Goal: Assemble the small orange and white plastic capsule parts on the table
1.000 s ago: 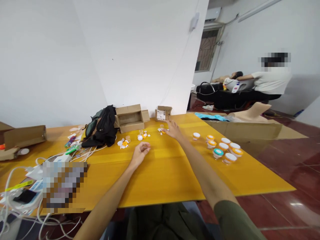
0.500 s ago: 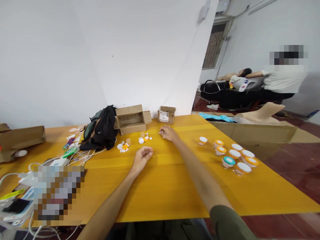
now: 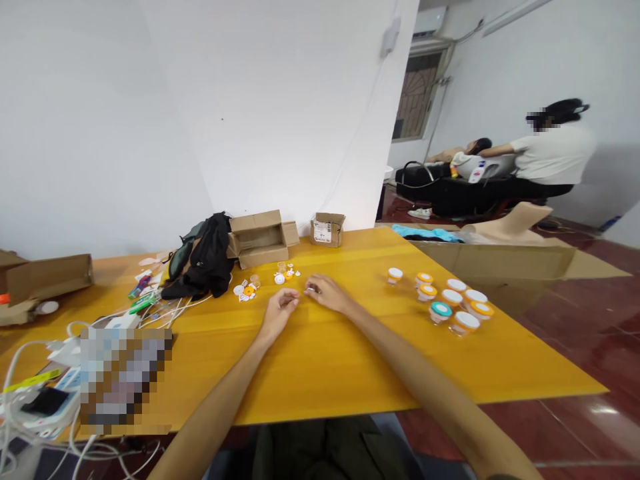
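Note:
My right hand (image 3: 327,293) is closed in a pinch over the middle of the table, with a bit of a small white part (image 3: 311,289) showing at its fingertips. Close by on the left, my left hand (image 3: 280,313) has its fingers curled toward the thumb; whatever it may hold is hidden. The two hands are a short gap apart. Beyond them lie small white and orange parts (image 3: 280,279) beside a clear cup (image 3: 281,267). A second group of such parts (image 3: 240,291) lies farther left, with another clear cup (image 3: 255,281).
Several lidded clear jars (image 3: 441,311) stand at the right of the wooden table (image 3: 340,373). An open cardboard box (image 3: 260,257), a smaller box (image 3: 327,230) and a black bag (image 3: 200,263) sit along the wall. Cables and power strips (image 3: 65,393) crowd the left. A person (image 3: 555,157) sits in the background.
My right hand has come back toward me and left, close to my left hand, with the small white part. My left hand has barely moved. The view has shifted slightly.

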`<state>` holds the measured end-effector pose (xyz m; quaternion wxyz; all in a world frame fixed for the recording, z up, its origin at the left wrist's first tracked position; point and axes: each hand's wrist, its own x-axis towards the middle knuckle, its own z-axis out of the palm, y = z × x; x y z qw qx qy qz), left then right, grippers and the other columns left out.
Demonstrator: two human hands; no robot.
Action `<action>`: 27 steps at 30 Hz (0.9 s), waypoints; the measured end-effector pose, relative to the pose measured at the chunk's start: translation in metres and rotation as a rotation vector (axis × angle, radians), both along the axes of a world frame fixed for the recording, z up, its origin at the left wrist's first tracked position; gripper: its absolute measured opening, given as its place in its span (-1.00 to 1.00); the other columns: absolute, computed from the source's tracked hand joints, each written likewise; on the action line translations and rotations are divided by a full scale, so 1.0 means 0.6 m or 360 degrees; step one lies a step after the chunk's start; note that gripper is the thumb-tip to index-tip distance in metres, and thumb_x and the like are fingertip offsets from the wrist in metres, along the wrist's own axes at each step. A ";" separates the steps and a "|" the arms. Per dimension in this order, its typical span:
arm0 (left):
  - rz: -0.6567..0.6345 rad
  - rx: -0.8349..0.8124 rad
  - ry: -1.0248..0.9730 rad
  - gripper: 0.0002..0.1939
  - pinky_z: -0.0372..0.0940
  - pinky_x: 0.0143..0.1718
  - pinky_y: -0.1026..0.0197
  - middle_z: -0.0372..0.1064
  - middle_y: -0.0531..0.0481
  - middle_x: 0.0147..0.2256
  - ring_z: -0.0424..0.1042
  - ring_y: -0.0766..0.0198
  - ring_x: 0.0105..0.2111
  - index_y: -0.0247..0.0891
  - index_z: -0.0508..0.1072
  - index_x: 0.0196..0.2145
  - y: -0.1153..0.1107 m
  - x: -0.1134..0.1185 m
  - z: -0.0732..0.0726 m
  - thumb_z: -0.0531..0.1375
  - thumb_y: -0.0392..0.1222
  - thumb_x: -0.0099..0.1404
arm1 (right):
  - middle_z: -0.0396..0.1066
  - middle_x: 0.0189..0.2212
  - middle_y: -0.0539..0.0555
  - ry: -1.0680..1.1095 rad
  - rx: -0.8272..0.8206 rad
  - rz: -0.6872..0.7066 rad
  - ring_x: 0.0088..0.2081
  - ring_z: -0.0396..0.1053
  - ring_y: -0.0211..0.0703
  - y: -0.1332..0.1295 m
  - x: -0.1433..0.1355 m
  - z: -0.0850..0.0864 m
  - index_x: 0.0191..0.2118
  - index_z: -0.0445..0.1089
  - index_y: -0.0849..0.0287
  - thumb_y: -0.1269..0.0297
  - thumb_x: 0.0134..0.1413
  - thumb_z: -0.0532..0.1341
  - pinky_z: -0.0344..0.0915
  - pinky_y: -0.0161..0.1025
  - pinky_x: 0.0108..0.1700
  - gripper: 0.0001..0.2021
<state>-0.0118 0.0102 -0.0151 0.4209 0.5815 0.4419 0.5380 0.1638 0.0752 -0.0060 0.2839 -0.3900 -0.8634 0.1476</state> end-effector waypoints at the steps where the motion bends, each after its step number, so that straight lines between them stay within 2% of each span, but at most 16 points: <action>1: 0.0012 0.0021 0.0004 -0.84 0.33 -0.05 0.14 0.50 -0.04 -0.30 0.48 0.20 -0.23 -0.23 0.47 -0.36 0.001 -0.001 0.000 0.32 -0.17 0.07 | 0.41 -0.35 0.07 0.0022 0.0008 0.0036 -0.25 0.35 -0.15 -0.011 -0.005 -0.002 -0.34 0.42 0.17 0.45 0.10 0.21 0.24 -0.23 -0.15 -0.94; 4: 0.0041 0.0058 0.0013 -0.84 0.35 -0.10 0.15 0.50 -0.03 -0.32 0.48 0.20 -0.26 -0.25 0.47 -0.36 0.003 -0.004 -0.001 0.31 -0.18 0.06 | 0.40 -0.38 0.04 0.0080 0.0040 0.0173 -0.27 0.34 -0.16 -0.039 -0.023 -0.008 -0.35 0.41 0.16 0.43 0.11 0.21 0.24 -0.24 -0.17 -0.94; 10: 0.0165 0.0094 0.0029 -0.87 0.37 -0.14 0.17 0.50 0.00 -0.35 0.49 0.22 -0.29 -0.24 0.47 -0.36 0.005 -0.015 -0.002 0.27 -0.20 0.08 | 0.38 -0.40 0.01 0.0160 0.0076 0.0276 -0.31 0.31 -0.17 -0.067 -0.053 -0.016 -0.39 0.38 0.13 0.45 0.04 0.25 0.24 -0.23 -0.18 -0.92; 19: 0.0244 0.0156 0.0186 -0.89 0.34 -0.06 0.10 0.50 -0.04 -0.30 0.48 0.17 -0.21 -0.23 0.48 -0.34 0.012 -0.022 -0.013 0.20 -0.19 0.18 | 0.41 -0.43 0.01 0.0293 -0.0101 0.0007 -0.32 0.35 -0.17 -0.062 -0.055 -0.011 -0.45 0.40 0.15 0.41 0.03 0.28 0.21 -0.28 -0.25 -0.92; 23: 0.0182 0.0155 0.0333 -0.88 0.33 -0.04 0.09 0.50 -0.05 -0.26 0.47 0.16 -0.18 -0.23 0.48 -0.30 0.017 -0.028 -0.018 0.17 -0.18 0.22 | 0.43 -0.42 0.04 0.0238 -0.0084 -0.0090 -0.30 0.37 -0.13 -0.059 -0.054 -0.009 -0.44 0.43 0.14 0.38 0.00 0.31 0.21 -0.25 -0.23 -0.93; 27: 0.0095 0.0176 0.0532 -0.84 0.30 0.00 0.10 0.49 -0.04 -0.20 0.44 0.16 -0.13 -0.21 0.47 -0.24 0.014 -0.030 -0.015 0.12 -0.19 0.27 | 0.44 -0.40 0.04 0.0317 -0.0120 -0.0081 -0.31 0.38 -0.14 -0.051 -0.050 -0.014 -0.39 0.45 0.14 0.34 -0.03 0.34 0.23 -0.24 -0.23 -0.94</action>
